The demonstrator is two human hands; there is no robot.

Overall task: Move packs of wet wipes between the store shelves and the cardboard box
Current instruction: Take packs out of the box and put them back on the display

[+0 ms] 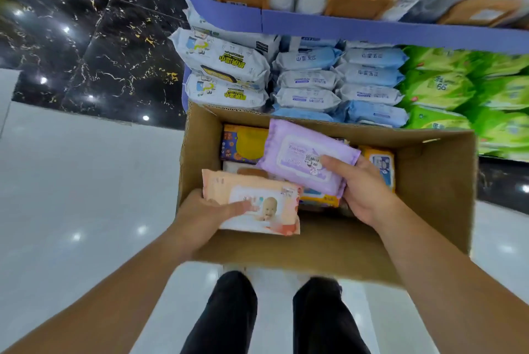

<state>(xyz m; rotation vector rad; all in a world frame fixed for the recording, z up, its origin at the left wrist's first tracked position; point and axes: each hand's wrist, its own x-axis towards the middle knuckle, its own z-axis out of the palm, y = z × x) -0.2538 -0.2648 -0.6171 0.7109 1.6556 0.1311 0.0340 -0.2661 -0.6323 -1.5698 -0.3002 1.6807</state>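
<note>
left hand [206,210] grasps a peach baby-print pack [254,204]; right hand [363,190] grasps a lilac pack [303,153] above the cardboard box [429,182], hiding packs beneath.

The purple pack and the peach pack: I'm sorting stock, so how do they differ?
The purple pack is gripped by the right hand; the peach pack by the left hand. The purple pack carries a price sticker; the peach pack shows a baby's picture. The purple pack sits tilted, farther from the person than the peach pack. Both are flat soft packs held over the cardboard box.
</note>
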